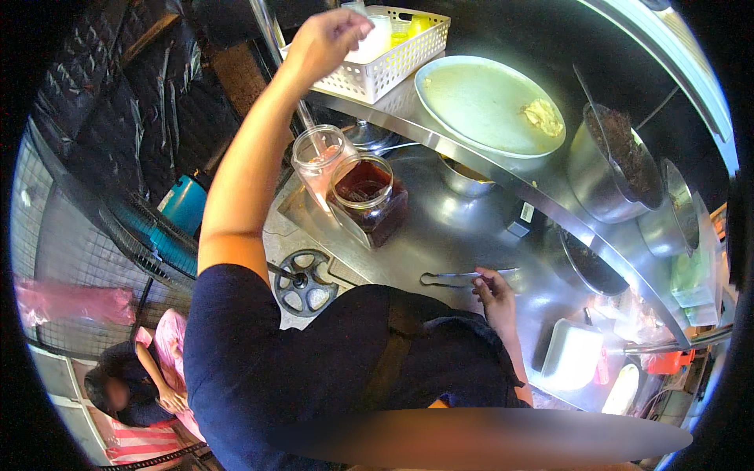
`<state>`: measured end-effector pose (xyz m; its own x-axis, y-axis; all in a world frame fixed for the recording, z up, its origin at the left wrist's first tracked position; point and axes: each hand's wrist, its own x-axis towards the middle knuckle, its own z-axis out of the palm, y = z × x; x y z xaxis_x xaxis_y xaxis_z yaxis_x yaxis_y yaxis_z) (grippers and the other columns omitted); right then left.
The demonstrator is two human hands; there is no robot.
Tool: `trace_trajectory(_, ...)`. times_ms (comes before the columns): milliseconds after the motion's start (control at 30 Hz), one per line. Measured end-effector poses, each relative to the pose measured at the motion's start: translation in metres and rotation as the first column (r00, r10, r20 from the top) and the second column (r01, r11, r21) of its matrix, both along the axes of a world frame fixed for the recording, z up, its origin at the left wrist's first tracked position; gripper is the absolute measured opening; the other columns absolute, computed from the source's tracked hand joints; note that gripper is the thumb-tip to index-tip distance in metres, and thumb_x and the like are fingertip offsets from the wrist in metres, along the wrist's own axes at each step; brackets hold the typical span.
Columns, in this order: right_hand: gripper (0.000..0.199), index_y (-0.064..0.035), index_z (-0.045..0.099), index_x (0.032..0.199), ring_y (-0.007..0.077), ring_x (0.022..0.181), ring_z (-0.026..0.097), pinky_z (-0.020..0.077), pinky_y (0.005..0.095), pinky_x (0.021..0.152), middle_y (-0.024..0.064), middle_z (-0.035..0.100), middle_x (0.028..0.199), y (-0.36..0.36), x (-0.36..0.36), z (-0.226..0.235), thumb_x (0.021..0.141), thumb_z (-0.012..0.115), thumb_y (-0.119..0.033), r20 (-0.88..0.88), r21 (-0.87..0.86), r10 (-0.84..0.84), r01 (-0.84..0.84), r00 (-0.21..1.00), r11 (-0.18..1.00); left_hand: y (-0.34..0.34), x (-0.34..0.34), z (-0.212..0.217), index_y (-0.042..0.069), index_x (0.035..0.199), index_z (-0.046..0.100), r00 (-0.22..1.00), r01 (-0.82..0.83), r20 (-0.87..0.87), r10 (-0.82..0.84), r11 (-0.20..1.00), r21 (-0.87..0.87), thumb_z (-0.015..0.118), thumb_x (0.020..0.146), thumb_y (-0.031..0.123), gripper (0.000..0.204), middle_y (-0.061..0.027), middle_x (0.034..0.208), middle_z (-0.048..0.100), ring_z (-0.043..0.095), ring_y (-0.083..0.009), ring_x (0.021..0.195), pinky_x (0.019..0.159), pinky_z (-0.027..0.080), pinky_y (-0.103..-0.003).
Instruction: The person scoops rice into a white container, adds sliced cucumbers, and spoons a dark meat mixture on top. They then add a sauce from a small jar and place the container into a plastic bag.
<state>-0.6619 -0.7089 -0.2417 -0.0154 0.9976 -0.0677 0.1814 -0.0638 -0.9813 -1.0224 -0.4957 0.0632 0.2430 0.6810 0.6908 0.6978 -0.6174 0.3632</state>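
Left hand point(326, 35) was raised at about 11 o'clock, over the near end of a white slotted basket point(393, 67) on the upper shelf point(440, 141). Fingers were bunched together, grip closed in a pinch; whatever sat between the fingertips was too small to tell. Basket held a white tub point(375, 38) and small yellow bottles point(410, 27).

Right hand point(496, 292) was low at about 4 o'clock, resting on the steel counter point(448, 228), fingertips touching the right end of metal tongs point(459, 276) that lay flat there. Grip was loose, fingers curled, not clearly clamped on the tongs; cannot tell if it gripped them.

Near centre, two open jars stood side by side, touching: a clear jar point(318, 161) with pale pink contents and a straw-like stick in it, and a jar of dark red liquid point(367, 196) just right of it. At 1 o'clock a big round pale tray point(487, 102) sat on the shelf with a yellowish lump point(543, 118) at its right edge. At 2 to 3 o'clock, metal pots point(613, 165) with dark filling. A black burner grate point(305, 282) was at 7 o'clock of the jars. White rectangular tray point(572, 353) at 4 o'clock. Another person point(133, 377) sat at 8 o'clock, well apart.
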Motion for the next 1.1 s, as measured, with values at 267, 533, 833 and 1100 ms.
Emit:
trace_trajectory(267, 0.020, -0.0020, 0.062, 0.111, 0.0097, 0.077, 0.059, 0.0476, 0.0237, 0.071, 0.0042, 0.065, 0.089, -0.006, -0.014, 0.028, 0.091, 0.060, -0.007, -0.018, 0.015, 0.004, -0.004, 1.000, 1.000, 0.148, -0.024, 0.022, 0.005, 0.105, 0.066, 0.780, -0.296, -0.547, 0.305, 0.949, 0.107, 0.058, 0.089, 0.028, 0.029, -0.0085, 0.082, 0.068, 0.066, -0.0164, 0.081, 0.071, 0.052, -0.032)
trace_trajectory(533, 0.019, 0.0002, 0.061, 0.108, 0.0132, 0.076, 0.062, 0.0497, 0.0260, 0.070, 0.0064, 0.066, 0.089, -0.035, 0.017, 0.015, 0.092, 0.059, -0.008, 0.018, -0.097, -0.215, 0.216, 0.976, 0.972, 0.138, -0.009, 0.012, 0.003, 0.085, 0.066, 0.564, -0.265, -0.825, -0.049, 0.935, -0.237, 0.064, 0.080, 0.032, 0.030, -0.0107, 0.068, 0.062, 0.059, -0.0218, 0.057, 0.052, 0.050, -0.035)
trace_trajectory(833, 0.024, -0.0048, 0.062, 0.115, 0.0094, 0.080, 0.058, 0.0453, 0.0228, 0.068, 0.0036, 0.065, 0.094, -0.002, -0.009, 0.048, 0.092, 0.060, -0.014, 0.171, 0.130, 0.023, -0.045, 0.985, 0.991, 0.112, -0.043, 0.033, -0.002, 0.100, 0.066, 0.867, 0.054, -0.484, -0.116, 0.988, -0.142, 0.074, 0.074, 0.018, 0.034, -0.0161, 0.082, 0.068, 0.064, -0.0210, 0.074, 0.068, 0.052, -0.032)
trace_trajectory(1100, 0.033, -0.0061, 0.061, 0.118, 0.0138, 0.091, 0.060, 0.0477, 0.0272, 0.076, 0.0082, 0.064, 0.099, 0.034, -0.053, 0.122, 0.086, 0.066, -0.011, 0.164, 0.447, 0.059, -0.128, 0.985, 0.885, -0.009, -0.031, 0.020, 0.004, 0.112, 0.064, 0.906, 0.346, 0.364, -0.218, 0.876, -0.337, 0.068, 0.082, 0.024, 0.036, -0.0091, 0.101, 0.068, 0.063, -0.0208, 0.086, 0.076, 0.051, -0.034)
